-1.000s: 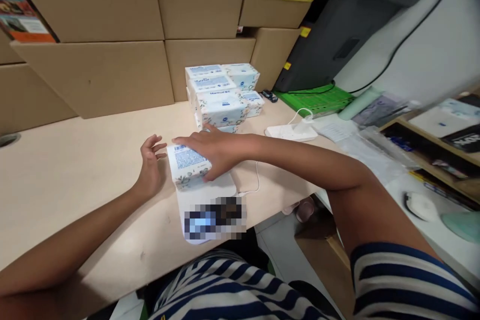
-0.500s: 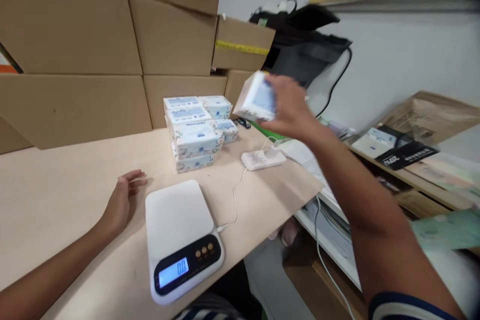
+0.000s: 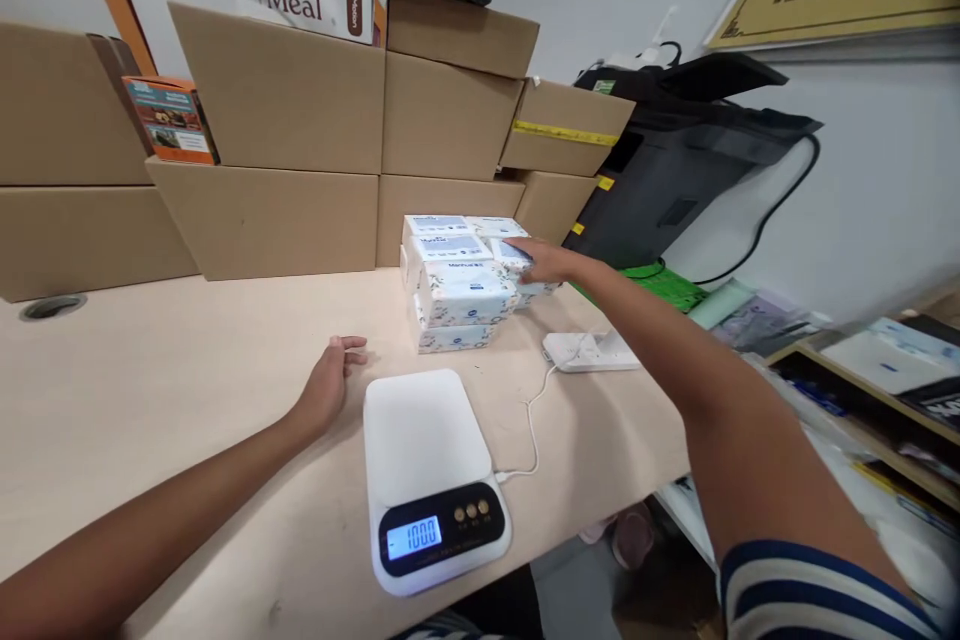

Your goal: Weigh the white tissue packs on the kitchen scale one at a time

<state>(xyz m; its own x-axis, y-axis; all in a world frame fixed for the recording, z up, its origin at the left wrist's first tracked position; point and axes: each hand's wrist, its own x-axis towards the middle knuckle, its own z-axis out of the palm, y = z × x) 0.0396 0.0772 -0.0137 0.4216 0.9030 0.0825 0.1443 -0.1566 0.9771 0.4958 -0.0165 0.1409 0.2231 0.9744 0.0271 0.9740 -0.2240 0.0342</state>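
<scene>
My right hand [image 3: 551, 262] grips a tissue pack [image 3: 508, 254] at the right side of the stack, its fingers over the top and near face. The pack sits in line with its neighbours, partly covered by the hand. Several white and pale blue tissue packs [image 3: 466, 292] make up the stack. My left hand [image 3: 330, 385] rests on the table with its fingers loosely stretched and nothing in them. Just right of it lies a white digital scale [image 3: 427, 435] with a bare plate; its lit display [image 3: 414, 537] shows digits like 100.0.
Cardboard boxes [image 3: 270, 220] line the back of the table [image 3: 187, 360]. A white power strip [image 3: 592, 351] lies right of the stack, and a white cable [image 3: 534, 430] runs to the scale. Behind stands a dark grey machine [image 3: 667, 180]. A shelf [image 3: 847, 420] is at the right.
My right hand has brought the lifted tissue pack down onto the stack's right side. The scale's reading went from 0.0 to about 100.0. The view has shifted left; my left hand stays beside the scale.
</scene>
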